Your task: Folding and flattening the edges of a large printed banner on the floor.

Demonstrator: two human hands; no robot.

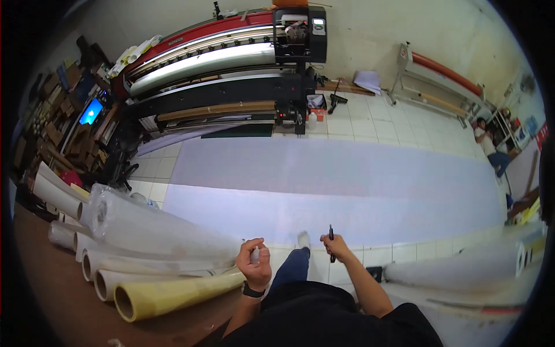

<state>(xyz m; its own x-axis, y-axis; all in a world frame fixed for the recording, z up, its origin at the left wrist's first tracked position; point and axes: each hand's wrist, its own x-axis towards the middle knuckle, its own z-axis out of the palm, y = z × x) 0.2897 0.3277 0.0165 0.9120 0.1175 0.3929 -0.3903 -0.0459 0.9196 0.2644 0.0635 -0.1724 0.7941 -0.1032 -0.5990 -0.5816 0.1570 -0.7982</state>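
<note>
My left hand [254,260], wearing a dark watch, is raised near lower middle with curled fingers; a small pale patch shows within them, too unclear to name. My right hand [334,246] grips a slim black tool [331,231] held upright, like a cutter or marker. Below and beyond both hands, a long white sheet [404,214] lies on the tiled floor, with a greyer band [277,162] along its far half. My white-socked foot [303,238] is at the sheet's near edge.
Material rolls [150,231] lie left and another roll [451,269] right. A large printer [202,63] stands behind, a screen [91,111] at left. A roller machine [433,81] stands back right, near a person [491,144] reclining by shelves.
</note>
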